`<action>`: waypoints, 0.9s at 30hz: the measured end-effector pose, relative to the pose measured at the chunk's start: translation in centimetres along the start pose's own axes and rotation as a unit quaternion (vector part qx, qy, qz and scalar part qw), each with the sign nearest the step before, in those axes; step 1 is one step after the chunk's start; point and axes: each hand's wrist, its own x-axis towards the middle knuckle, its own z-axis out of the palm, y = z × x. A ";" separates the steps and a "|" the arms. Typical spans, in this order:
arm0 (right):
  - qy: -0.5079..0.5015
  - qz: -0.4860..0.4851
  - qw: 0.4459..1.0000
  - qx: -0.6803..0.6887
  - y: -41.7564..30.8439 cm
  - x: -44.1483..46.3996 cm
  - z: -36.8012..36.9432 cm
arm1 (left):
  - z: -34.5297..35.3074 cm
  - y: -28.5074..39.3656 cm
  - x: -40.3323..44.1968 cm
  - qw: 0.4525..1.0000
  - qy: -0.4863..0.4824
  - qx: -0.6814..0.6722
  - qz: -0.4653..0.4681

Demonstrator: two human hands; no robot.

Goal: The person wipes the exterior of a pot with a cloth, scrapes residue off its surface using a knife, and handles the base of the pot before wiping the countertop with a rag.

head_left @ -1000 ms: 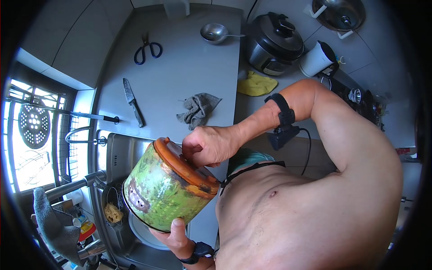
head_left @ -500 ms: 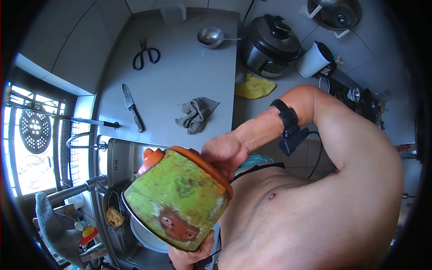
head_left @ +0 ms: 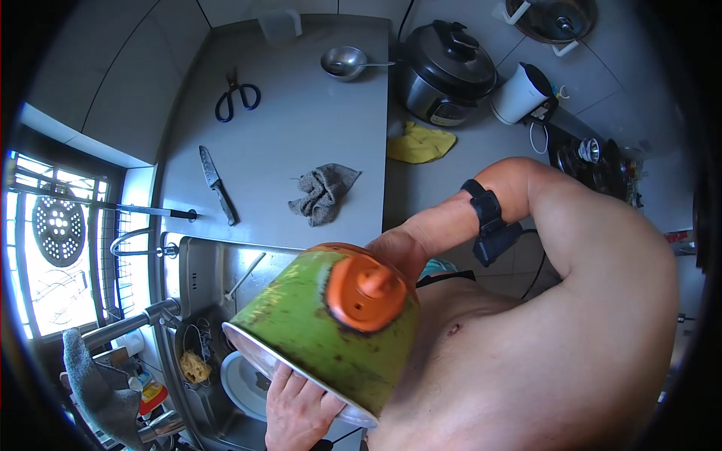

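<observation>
A worn green metal pot (head_left: 301,316) with a bare metal rim is held tilted over the edge of the sink, its open mouth toward the lower left. An orange fitting (head_left: 365,293) with a knob sticks out from its side, and dark stains mark the paint. My left hand (head_left: 297,406) grips the rim at the bottom, with fingers hooked over the edge. My right hand (head_left: 402,252) supports the far end of the pot; its fingers are mostly hidden behind it.
The sink (head_left: 203,278) holds a white basin (head_left: 241,379) and a brown sponge (head_left: 195,367). On the counter lie a knife (head_left: 216,184), scissors (head_left: 238,98), a grey cloth (head_left: 325,192) and a metal ladle (head_left: 344,63). A pressure cooker (head_left: 447,71) and yellow cloth (head_left: 425,143) stand beyond.
The pot has been turned, so its orange fitting now faces me and its rim shows more. My left-hand fingers now show at the rim.
</observation>
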 end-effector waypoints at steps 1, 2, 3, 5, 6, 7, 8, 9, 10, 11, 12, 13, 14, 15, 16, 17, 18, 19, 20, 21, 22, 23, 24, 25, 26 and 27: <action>0.021 0.010 1.000 -0.011 0.1 -0.3 -0.6 | 0.0 -0.1 0.5 0.999 0.027 0.024 -0.012; 0.042 0.021 0.999 -0.021 0.2 -0.4 -0.3 | 0.1 0.0 1.0 0.997 0.054 0.048 -0.026; 0.133 0.032 0.990 -0.034 0.5 -0.7 0.1 | 0.3 0.0 1.3 0.993 0.081 0.071 -0.039; 0.091 0.065 0.994 -0.014 0.4 -0.8 0.4 | 1.0 0.1 0.9 0.991 0.087 0.073 -0.067; 0.070 0.080 0.994 -0.004 0.5 -0.8 0.6 | 1.3 0.1 0.6 0.990 0.089 0.074 -0.080; 0.106 0.054 0.993 -0.011 0.8 -0.6 0.9 | 1.4 -0.2 0.1 0.993 0.070 0.063 -0.075; 0.089 0.053 0.994 -0.030 0.6 -0.5 0.7 | 1.6 0.0 0.0 0.988 0.104 0.006 -0.110; 0.070 0.051 0.995 -0.047 0.2 -0.2 0.2 | 2.0 0.3 -0.1 0.979 0.136 -0.051 -0.145; 0.050 0.047 0.996 -0.065 -0.2 0.2 0.5 | 3.3 0.4 -1.3 0.961 0.155 -0.135 -0.185; 0.138 0.003 0.973 -0.187 -0.3 0.1 1.2 | 4.6 0.4 -2.5 0.932 0.183 -0.222 -0.222; 0.201 -0.038 0.940 -0.272 -0.4 0.5 2.7 | 6.0 0.4 -3.7 0.893 0.217 -0.302 -0.254; 0.261 -0.078 0.895 -0.354 -0.6 1.0 4.4 | 6.7 1.3 -4.0 0.830 0.276 -0.390 -0.289; 0.317 -0.114 0.836 -0.432 -0.9 1.4 6.0 | 7.3 1.7 -4.0 0.752 0.334 -0.470 -0.320; 0.376 -0.147 0.733 -0.547 -0.8 1.6 7.2 | 8.1 1.3 -3.8 0.686 0.402 -0.528 -0.299; 0.356 -0.201 0.695 -0.592 -0.8 1.8 6.8 | 9.3 0.7 -3.3 0.609 0.466 -0.581 -0.273; 0.334 -0.251 0.650 -0.635 -0.9 1.9 6.3 | 10.2 0.1 -2.8 0.523 0.525 -0.626 -0.242; 0.310 -0.299 0.601 -0.673 -1.1 2.2 6.3 | 10.7 -0.3 -2.2 0.492 0.536 -0.645 -0.236; 0.307 -0.312 0.548 -0.713 -1.2 2.4 6.8 | 10.9 -0.7 -1.6 0.460 0.544 -0.663 -0.229; 0.286 -0.307 0.514 -0.748 -1.5 2.5 6.8 | 11.3 -0.8 -1.4 0.427 0.552 -0.681 -0.221; 0.262 -0.299 0.479 -0.782 -1.8 2.6 6.7 | 11.9 -0.9 -1.5 0.408 0.560 -0.683 -0.231; 0.238 -0.291 0.443 -0.814 -2.1 2.7 6.6 | 12.5 -1.1 -1.7 0.392 0.556 -0.700 -0.218; 0.213 -0.287 0.436 -0.826 -2.3 3.0 6.3 | 13.2 -1.5 -1.9 0.375 0.552 -0.716 -0.204; 0.205 -0.283 0.425 -0.835 -2.5 3.3 5.8 | 13.6 -1.5 -2.1 0.358 0.548 -0.732 -0.190; 0.199 -0.279 0.414 -0.844 -2.7 3.5 5.4 | 14.0 -1.5 -2.0 0.343 0.551 -0.739 -0.179; 0.193 -0.276 0.402 -0.852 -2.9 3.7 5.1 | 14.1 -1.5 -1.8 0.328 0.553 -0.747 -0.168; 0.190 -0.266 0.406 -0.854 -3.2 3.9 5.1 | 14.2 -1.5 -1.6 0.315 0.554 -0.755 -0.156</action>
